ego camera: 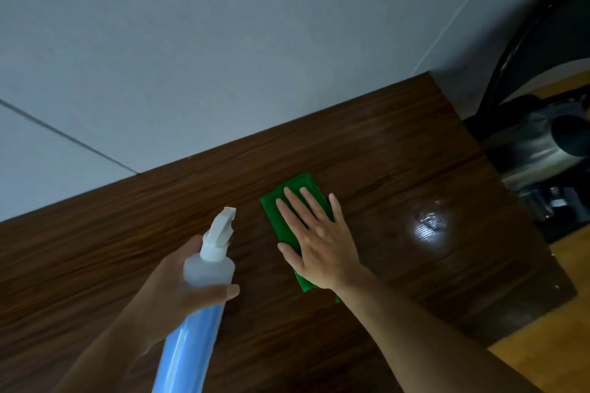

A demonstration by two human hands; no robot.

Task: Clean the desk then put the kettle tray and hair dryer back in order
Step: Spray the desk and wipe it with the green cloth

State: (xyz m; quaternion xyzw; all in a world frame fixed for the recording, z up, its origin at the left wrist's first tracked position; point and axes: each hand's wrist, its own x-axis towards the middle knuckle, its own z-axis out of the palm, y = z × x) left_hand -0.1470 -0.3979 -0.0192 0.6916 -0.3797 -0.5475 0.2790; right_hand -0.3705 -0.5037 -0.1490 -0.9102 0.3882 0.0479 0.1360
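**A:** On the dark wooden desk, what was counted?

**B:** One green cloth was laid flat on it, and one spray bottle was held over it, at 8 o'clock from the cloth. One shiny patch was noted at 3 o'clock from the cloth.

**A:** And how were the hands placed?

**B:** The right hand was pressed flat on the cloth, fingers straight and spread apart. The left hand was wrapped round the bottle's body, thumb across the front, with the nozzle pointed toward 1 o'clock.

**A:** Was anything seen inside the bottle?

**B:** Its shoulder was translucent and its lower body blue; the contents could not be told.

**A:** And the kettle?

**B:** One steel kettle was glimpsed, blurred, past the desk's edge at 2 o'clock from the cloth.
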